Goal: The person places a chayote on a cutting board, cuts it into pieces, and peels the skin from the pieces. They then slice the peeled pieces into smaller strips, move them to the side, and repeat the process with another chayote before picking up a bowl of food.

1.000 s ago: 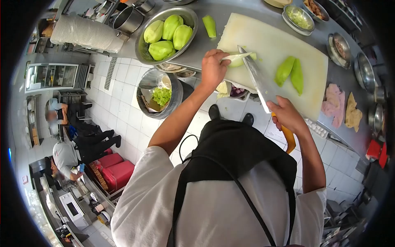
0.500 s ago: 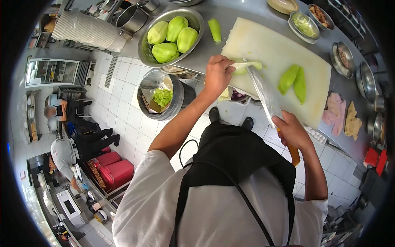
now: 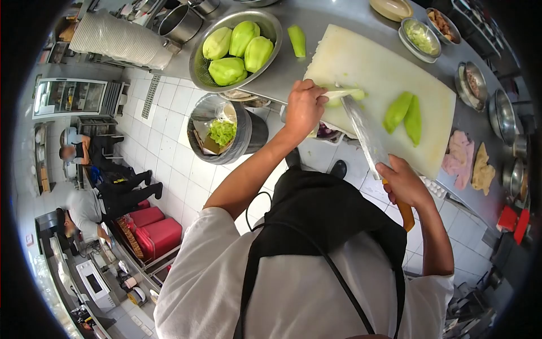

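Note:
My left hand (image 3: 304, 107) pins a pale green vegetable piece (image 3: 345, 95) against the near left part of the white cutting board (image 3: 384, 56). My right hand (image 3: 402, 182) grips the orange handle of a long knife (image 3: 364, 133), whose blade tip rests on that piece. Two peeled green halves (image 3: 405, 113) lie side by side on the board's right half. A metal bowl (image 3: 202, 68) with several peeled green vegetables (image 3: 237, 48) sits left of the board, and one loose green piece (image 3: 297, 40) lies between bowl and board.
A metal bin (image 3: 245, 133) with green scraps stands under the counter edge. Small metal bowls (image 3: 420, 35) of ingredients line the counter's far and right side, beside raw meat pieces (image 3: 458, 152). Two people (image 3: 84, 212) work on the floor at left near red crates (image 3: 161, 234).
My left hand and the held piece have shifted slightly right along the board. The knife blade has followed, and my right hand has drawn back a little toward me.

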The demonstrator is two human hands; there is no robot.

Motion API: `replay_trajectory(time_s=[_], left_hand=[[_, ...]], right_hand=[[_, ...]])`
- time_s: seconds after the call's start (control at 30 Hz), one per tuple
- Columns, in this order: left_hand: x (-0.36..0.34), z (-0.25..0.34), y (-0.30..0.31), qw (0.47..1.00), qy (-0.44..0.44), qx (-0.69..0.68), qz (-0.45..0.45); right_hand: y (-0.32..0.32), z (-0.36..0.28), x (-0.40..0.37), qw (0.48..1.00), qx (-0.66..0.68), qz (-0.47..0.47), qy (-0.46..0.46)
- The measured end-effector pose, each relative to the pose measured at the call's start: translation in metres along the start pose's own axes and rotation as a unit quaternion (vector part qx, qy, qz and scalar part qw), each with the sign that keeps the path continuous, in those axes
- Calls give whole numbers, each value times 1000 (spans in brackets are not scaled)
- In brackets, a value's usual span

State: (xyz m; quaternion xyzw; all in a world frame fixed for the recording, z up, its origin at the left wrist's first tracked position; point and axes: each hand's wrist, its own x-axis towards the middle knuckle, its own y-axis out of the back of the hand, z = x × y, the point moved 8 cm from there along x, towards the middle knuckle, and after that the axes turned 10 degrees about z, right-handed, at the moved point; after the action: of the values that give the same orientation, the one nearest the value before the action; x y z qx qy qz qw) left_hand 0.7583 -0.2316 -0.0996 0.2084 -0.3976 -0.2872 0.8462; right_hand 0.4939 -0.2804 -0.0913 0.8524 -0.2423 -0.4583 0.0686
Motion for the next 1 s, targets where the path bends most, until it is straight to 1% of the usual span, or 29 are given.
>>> replay_trajectory(time_s=[0.1, 0.17, 0.2, 0.3, 0.33, 0.4, 0.53, 0.7, 0.83, 0.9, 1.0], left_hand=[[-1, 1, -1, 1000, 22, -4, 4], [-3, 2, -1, 1000, 14, -2, 2], [-2, 1, 0, 1000, 9, 1, 0], [-4, 0, -2, 999, 17, 24, -21], [-4, 1, -1, 999, 14, 27, -16], [-4, 2, 0, 999, 6, 35, -6], [-2, 1, 2, 1000, 1, 24, -8], [-3, -2, 0, 999, 3, 25, -19], [-4, 2, 1, 1000, -9, 9, -1], [-3, 4, 4, 1000, -12, 17, 2], [-4, 2, 5, 1000, 8, 6, 8]], right_hand=[[-4, 0, 6, 1000, 15, -1, 16], [-10, -2, 15, 999, 26, 6, 40], [-9, 0, 14, 1000, 16, -2, 21], [-6, 1, 15, 999, 30, -4, 26], [-6, 0, 15, 999, 30, 1, 35], [-6, 6, 8, 999, 33, -4, 26], [-15, 10, 10, 998, 45, -26, 34], [-17, 21, 11, 999, 40, -17, 29], [-20, 14, 21, 996, 58, -17, 64], [-18, 13, 16, 997, 50, -30, 55], [-18, 19, 16, 996, 57, -50, 51]])
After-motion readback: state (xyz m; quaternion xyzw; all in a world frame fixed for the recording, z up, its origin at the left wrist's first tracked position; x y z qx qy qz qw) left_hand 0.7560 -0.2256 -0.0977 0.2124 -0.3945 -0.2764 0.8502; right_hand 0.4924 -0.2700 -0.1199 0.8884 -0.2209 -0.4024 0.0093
